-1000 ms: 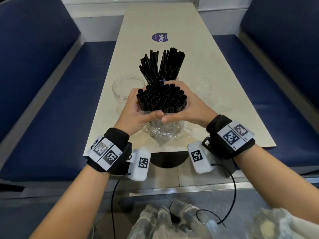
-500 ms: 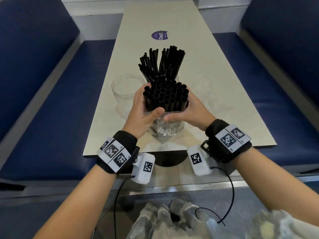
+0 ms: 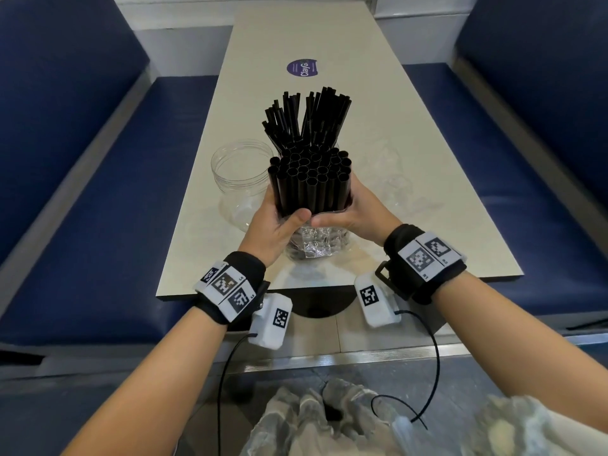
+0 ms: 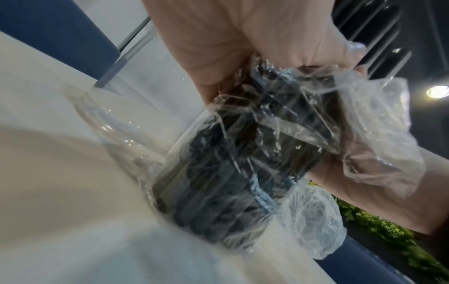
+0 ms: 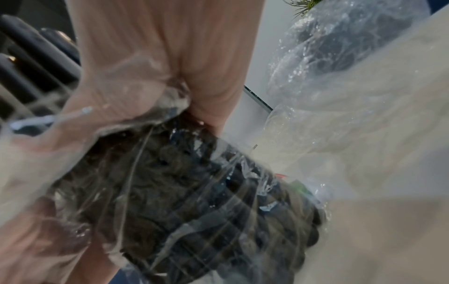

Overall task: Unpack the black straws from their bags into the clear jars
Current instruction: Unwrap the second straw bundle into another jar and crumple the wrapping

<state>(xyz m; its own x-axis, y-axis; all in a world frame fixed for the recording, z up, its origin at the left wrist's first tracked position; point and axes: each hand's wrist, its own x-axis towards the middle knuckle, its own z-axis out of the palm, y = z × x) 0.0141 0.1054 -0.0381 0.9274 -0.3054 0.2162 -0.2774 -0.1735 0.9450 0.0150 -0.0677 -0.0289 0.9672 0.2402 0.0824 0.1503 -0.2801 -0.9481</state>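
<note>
Crinkled clear plastic film is bunched under both hands: the left hand (image 3: 275,226) and the right hand (image 3: 353,214) wrap from either side around one upright bundle of wide black plastic straws (image 3: 309,182), thumbs nearly meeting at the near side, fingers curled round the back. The rumpled transparent bag (image 3: 314,245) is pushed down to the lower part of that bundle, so the open straw tops stand bare above the hands while the bottom ends sit inside the film. From the left wrist the left hand (image 4: 245,44) closes on the bundle (image 4: 245,173) through the wrinkled bag (image 4: 364,123), and the other hand's fingers show through the film on the far side. From the right wrist the right hand (image 5: 155,63) grips the same wrapped straws (image 5: 184,207), film (image 5: 80,123) stretched across the thumb. The bundle's foot rests near the front edge of the long cream laminate table (image 3: 427,205). Just left of the hands stands a round clear plastic jar with an open threaded mouth (image 3: 240,179), nothing showing inside it. Right behind the held bundle a second clear jar, mostly hidden, carries a fanned cluster of thinner black straws (image 3: 306,120). To the right of the hands lies a loose crumpled clear bag (image 3: 385,172), flat on the tabletop. Farther back a round purple sticker (image 3: 303,68) sits on the table's middle. Dark blue padded benches (image 3: 108,179) run along both long sides.
</note>
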